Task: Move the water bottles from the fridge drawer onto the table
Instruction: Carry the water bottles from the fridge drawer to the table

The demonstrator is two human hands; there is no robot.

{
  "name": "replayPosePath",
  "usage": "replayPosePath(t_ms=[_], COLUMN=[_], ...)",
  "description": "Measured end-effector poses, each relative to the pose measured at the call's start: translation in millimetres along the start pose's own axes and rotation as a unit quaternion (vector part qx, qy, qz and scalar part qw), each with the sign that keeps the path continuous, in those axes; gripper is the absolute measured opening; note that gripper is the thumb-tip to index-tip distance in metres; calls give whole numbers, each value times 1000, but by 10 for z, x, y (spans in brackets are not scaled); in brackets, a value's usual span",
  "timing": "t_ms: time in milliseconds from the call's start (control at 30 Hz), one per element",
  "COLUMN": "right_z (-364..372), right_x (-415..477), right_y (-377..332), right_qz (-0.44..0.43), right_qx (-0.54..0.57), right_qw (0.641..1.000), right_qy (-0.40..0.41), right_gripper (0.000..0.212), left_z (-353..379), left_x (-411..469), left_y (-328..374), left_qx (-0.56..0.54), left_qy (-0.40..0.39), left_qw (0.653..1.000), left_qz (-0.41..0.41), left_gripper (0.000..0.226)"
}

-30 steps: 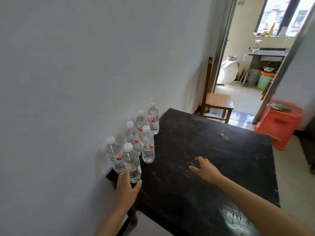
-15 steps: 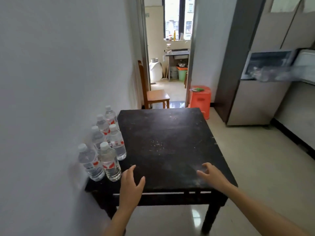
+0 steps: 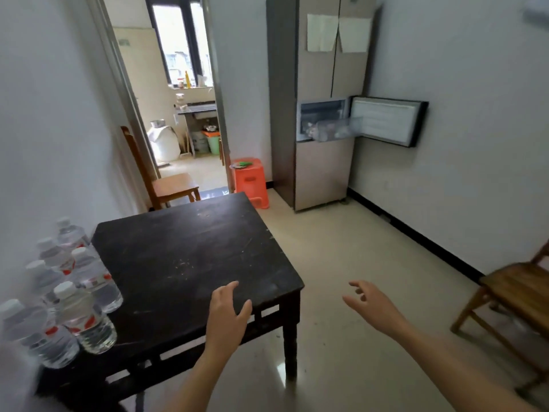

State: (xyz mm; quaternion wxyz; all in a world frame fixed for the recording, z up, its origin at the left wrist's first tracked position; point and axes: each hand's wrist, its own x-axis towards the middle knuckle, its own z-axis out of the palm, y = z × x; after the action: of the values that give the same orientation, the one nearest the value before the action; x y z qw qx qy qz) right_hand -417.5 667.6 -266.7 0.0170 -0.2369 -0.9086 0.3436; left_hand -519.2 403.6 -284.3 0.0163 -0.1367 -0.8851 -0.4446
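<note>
Several clear water bottles (image 3: 83, 316) with white caps and red labels stand upright along the left edge of the dark wooden table (image 3: 190, 263), against the wall. My left hand (image 3: 227, 316) hovers over the table's near right corner, fingers apart, holding nothing. My right hand (image 3: 371, 304) is out over the floor to the right of the table, also empty with fingers spread. Across the room the fridge (image 3: 320, 99) has a small door swung open to the right, and its clear drawer (image 3: 329, 129) sticks out with blurred bottles inside.
An orange plastic stool (image 3: 249, 181) stands beside the fridge near the doorway. A wooden chair (image 3: 166, 179) sits behind the table by the left wall. Another wooden chair (image 3: 517, 295) is at the right edge. Tiled floor lies between table and fridge.
My left hand let go of the nearest bottle and drew back. The view swung right from the wall toward the fridge, and both hands moved right, the right one off the table.
</note>
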Motion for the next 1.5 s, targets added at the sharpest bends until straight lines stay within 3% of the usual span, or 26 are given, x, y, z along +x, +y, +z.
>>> replayPosePath(t_ms=[300,533,767,1133,1300,1500], right_z=[-1270,-2017,-2385,-3003,-3466,-3936], right_x=[-600,-1014,-1068,-82,647,1178], right_y=[1300,2085,2515,3027,3277,3666], right_qz=[44,68,54,46,66,79], right_qx=[21,28,-8,-78,-113,-112], right_qw=[993,987,986,982,979,977], right_qy=[109,140,154,168,158,164], right_gripper=[46,46,47,48,47,46], left_z=[1331,2258,2679,3573,4152,4796], left_x=[-257,-661,-614,274,992,1516], left_y=[1352,2117,2505,2876,3084,3450], left_qx=[-17,-45,-39,-66,-89,-84], left_qy=[-55,-102,-110,-88,-70,-89], left_qw=[992,982,976,979,985,986], left_qz=[114,149,182,172,126,113], left_gripper=[47,44,42,40,40,37])
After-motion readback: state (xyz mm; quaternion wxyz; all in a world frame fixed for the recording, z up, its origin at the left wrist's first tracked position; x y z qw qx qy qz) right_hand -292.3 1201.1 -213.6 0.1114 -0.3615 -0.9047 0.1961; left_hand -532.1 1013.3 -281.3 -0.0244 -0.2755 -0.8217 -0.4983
